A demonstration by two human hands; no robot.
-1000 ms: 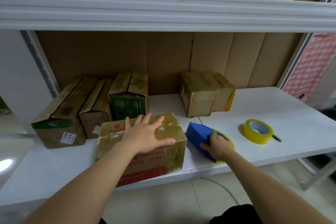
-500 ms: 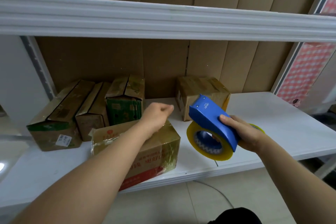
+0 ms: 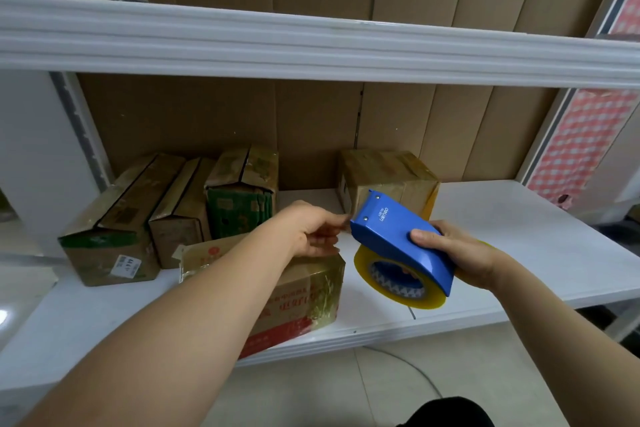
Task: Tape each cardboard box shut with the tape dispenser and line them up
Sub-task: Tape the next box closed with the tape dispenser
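Nearest, the right hand (image 3: 460,253) wraps its fingers round the glossy blue tape dispenser (image 3: 401,243), held in the air above the white shelf (image 3: 519,236); its yellow-tinted tape roll (image 3: 398,277) hangs partly hidden under the plastic hood. The left hand (image 3: 311,232) has its fingertips drawn together at the dispenser's front edge (whether they pinch a tape end is too small to tell). Below its wrist sits a cardboard box (image 3: 304,288) wrapped in crinkled shiny tape, half covered by the forearm. Further back, three worn boxes (image 3: 173,211) stand side by side on the left, and another taped box (image 3: 384,177) stands near the cardboard backing, its lower corner hidden by the dispenser.
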